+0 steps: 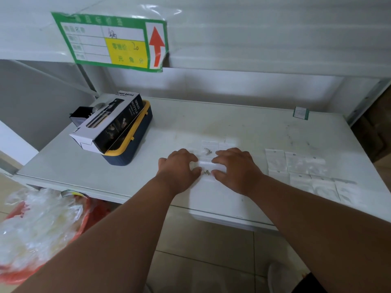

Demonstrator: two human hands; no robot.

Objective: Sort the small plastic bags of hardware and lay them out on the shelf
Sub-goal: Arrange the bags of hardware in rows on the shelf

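On the shelf [243,127], right of the spray bottle box [110,123], we find the left hand [179,166] and right hand [237,168] pinching one clear hardware bag [206,166] by its ends, fingers curled. We judge it light, limp and slippery; grip the edges. Sorted bags [304,172] lie further right.

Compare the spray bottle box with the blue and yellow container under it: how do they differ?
The spray bottle box is black and white printed cardboard; the container is dark blue with a yellow rim. The box lies tilted on top; the container sits flat on the shelf. Both stand at the shelf's left end.
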